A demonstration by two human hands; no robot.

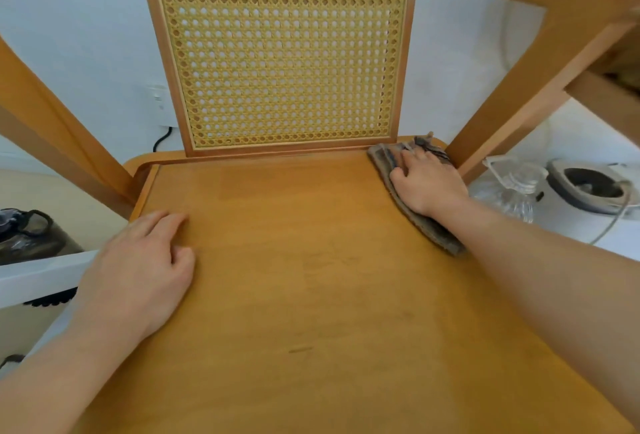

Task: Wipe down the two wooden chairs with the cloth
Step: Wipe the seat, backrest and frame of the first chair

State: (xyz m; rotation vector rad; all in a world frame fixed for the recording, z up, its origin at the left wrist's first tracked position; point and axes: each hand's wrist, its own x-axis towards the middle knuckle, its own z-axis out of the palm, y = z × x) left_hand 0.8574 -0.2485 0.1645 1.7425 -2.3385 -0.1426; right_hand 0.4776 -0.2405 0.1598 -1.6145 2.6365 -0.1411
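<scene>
Currently right hand (427,184) presses cloth (440,233) flat, fingers extended, at 2 o'clock corner of chair seat (311,278). Meanwhile left hand (145,260) rests at 9 o'clock edge, fingers loosely bent, empty.

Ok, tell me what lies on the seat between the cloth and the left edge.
Only the left hand, resting on the seat near its left edge. The right hand presses the cloth at the back right corner; bare wood lies between.
</scene>
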